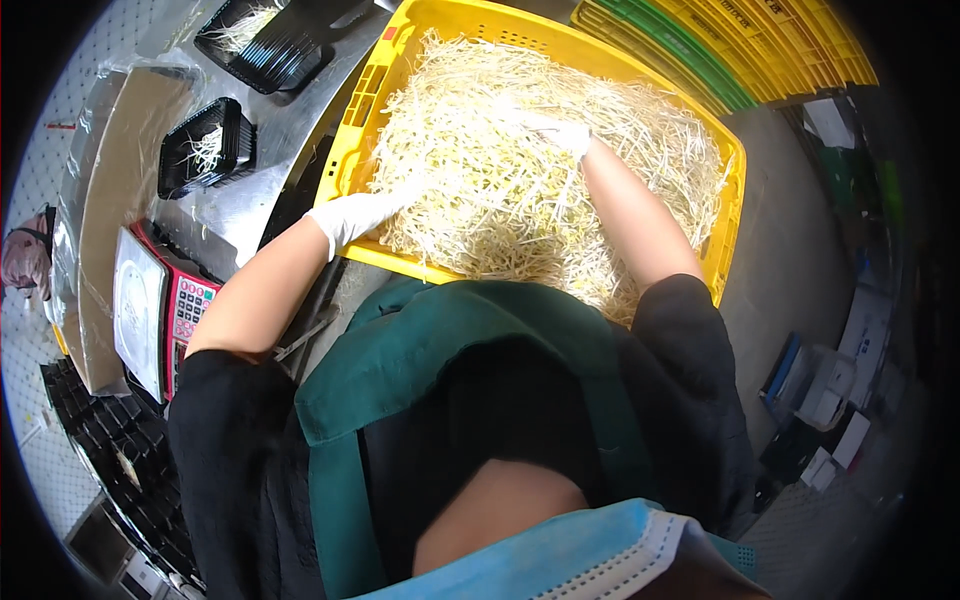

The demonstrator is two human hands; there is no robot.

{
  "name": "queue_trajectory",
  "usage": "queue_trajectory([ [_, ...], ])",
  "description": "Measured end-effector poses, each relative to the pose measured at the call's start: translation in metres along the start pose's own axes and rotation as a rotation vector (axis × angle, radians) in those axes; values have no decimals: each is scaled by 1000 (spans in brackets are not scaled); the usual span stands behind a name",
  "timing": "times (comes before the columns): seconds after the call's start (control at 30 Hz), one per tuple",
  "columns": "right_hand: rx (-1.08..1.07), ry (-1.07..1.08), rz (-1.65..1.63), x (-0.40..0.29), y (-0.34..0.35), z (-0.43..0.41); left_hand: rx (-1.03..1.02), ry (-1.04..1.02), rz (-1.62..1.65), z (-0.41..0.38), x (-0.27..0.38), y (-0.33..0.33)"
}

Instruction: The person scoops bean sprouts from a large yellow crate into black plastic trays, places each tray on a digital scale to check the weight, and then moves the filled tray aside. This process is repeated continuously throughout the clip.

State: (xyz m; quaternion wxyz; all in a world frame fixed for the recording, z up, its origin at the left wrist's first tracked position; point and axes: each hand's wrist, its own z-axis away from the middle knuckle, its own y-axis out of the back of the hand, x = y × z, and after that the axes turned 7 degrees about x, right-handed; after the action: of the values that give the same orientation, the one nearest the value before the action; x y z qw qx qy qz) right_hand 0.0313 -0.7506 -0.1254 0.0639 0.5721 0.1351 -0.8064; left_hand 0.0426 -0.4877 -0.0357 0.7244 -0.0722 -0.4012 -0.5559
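A large yellow plastic crate (351, 127) full of bean sprouts (480, 165) stands before me. White gloves cover both my hands. My left hand (364, 216) reaches over the crate's near left edge, its fingertips at the sprouts and partly lost in glare. Farther in, my right hand (562, 137) lies in the sprouts near the middle of the heap, its fingers washed out by bright light. Whether either hand grips any sprouts cannot be made out.
Left of the crate, a steel table (225, 202) bears stacked black plastic trays (244, 139) with some sprouts, more black trays (281, 56) and a red weighing scale (139, 315). Yellow and green crates (720, 45) are stacked at the upper right. Black trays (112, 435) fill the lower left.
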Motion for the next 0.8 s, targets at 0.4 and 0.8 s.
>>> queue_trajectory([
  [0.4,197,72,-1,3,2,42,224,-219,1455,-4,7,-68],
  [0.8,605,38,1014,-118,70,179,304,-912,925,-19,102,-56],
])
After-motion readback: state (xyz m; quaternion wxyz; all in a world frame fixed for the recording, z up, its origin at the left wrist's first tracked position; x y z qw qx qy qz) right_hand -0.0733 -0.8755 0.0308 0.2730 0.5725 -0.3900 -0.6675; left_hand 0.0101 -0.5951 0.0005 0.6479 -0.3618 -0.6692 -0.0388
